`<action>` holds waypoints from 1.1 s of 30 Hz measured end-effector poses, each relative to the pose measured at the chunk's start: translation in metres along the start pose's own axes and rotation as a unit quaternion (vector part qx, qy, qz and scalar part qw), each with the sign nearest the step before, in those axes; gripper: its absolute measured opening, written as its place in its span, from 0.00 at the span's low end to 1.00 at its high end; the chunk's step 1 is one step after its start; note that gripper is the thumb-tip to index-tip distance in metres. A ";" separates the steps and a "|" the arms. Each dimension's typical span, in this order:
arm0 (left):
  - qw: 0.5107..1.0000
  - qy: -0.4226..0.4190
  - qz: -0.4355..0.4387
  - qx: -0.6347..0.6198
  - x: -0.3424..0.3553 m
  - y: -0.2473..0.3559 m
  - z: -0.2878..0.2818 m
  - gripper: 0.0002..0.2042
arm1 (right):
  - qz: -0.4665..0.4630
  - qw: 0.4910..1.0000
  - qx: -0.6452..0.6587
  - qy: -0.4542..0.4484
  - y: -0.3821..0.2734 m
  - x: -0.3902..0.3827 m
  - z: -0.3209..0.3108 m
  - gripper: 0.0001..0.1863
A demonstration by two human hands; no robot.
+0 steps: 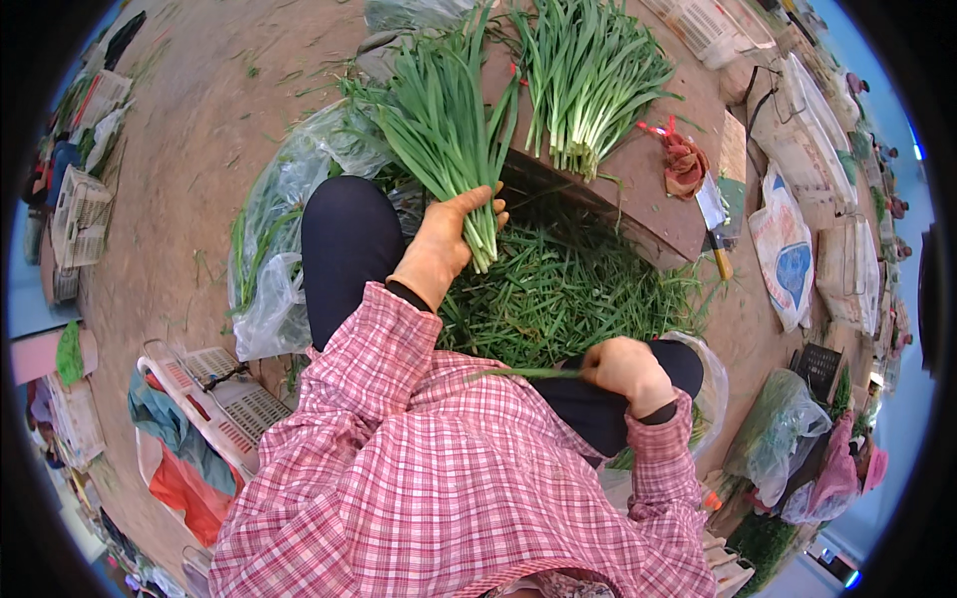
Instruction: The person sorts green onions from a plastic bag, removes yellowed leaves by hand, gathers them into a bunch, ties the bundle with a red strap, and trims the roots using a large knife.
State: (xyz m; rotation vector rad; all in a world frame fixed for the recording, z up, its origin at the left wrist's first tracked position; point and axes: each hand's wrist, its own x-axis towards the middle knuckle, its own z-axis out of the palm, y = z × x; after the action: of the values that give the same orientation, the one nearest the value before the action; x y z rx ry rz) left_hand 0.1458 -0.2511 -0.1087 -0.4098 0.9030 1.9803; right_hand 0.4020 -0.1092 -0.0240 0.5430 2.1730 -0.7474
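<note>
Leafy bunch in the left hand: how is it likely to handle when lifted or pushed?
The leafy bunch will probably flop toward its tips, since long, narrow blades spread well beyond the left hand. Its pale stem ends look straighter, so likely stiffer there. Being many separate stalks, it may splay if the grip loosens.

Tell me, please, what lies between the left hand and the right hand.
In the head view, a heap of cut green leaves shows between the left hand, which holds a bunch of greens, and the right hand.
</note>
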 end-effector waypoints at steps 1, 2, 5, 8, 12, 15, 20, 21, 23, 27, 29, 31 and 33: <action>1.000 0.007 0.014 0.016 0.000 -0.002 0.005 0.16 | 0.026 0.985 -0.123 0.117 0.015 0.009 0.015 0.11; 0.999 0.010 0.029 0.035 0.001 -0.006 0.009 0.17 | -0.028 0.976 0.016 0.216 0.001 0.011 0.004 0.12; 0.996 0.038 0.056 0.060 0.006 -0.019 0.011 0.16 | -0.181 0.881 0.178 0.399 -0.067 0.045 -0.027 0.10; 0.994 -0.078 0.070 -0.013 0.006 -0.028 0.000 0.16 | -0.225 0.843 0.174 0.456 -0.137 0.092 -0.052 0.16; 0.991 -0.069 0.024 -0.109 0.017 -0.034 -0.005 0.24 | -0.056 0.934 -0.053 0.348 -0.184 0.129 -0.077 0.24; 0.993 -0.005 0.012 0.115 -0.010 -0.011 0.015 0.15 | -0.083 0.917 0.074 0.384 -0.157 0.141 -0.074 0.21; 0.965 -0.260 0.007 0.046 -0.006 -0.001 -0.017 0.20 | -0.127 0.802 0.537 0.229 -0.132 0.124 -0.081 0.10; 0.959 -0.283 0.003 0.012 -0.013 0.002 -0.007 0.19 | -0.157 0.772 0.571 0.231 -0.127 0.124 -0.078 0.09; 0.938 -0.335 -0.047 -0.070 -0.006 0.001 -0.007 0.20 | -0.218 0.704 0.635 0.232 -0.117 0.123 -0.073 0.09; 0.951 -0.282 -0.090 -0.088 0.003 -0.001 -0.003 0.22 | -0.296 0.649 0.652 0.256 -0.103 0.114 -0.056 0.07; 0.977 -0.136 -0.141 -0.082 0.014 -0.006 -0.011 0.19 | -0.325 0.654 0.661 0.171 -0.093 0.087 -0.045 0.06; 0.987 -0.115 -0.106 -0.036 0.014 -0.003 -0.015 0.18 | -0.315 0.687 0.646 0.105 -0.091 0.052 -0.033 0.10; 0.989 -0.111 -0.093 -0.032 0.016 -0.003 -0.017 0.18 | -0.234 0.763 0.596 -0.094 -0.054 0.026 -0.031 0.08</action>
State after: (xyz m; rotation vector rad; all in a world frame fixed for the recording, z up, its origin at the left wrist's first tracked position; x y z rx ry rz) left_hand 0.1382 -0.2531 -0.1311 -0.2901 0.6393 1.8438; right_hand 0.3381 -0.1244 -0.0092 0.4595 1.3840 -2.3778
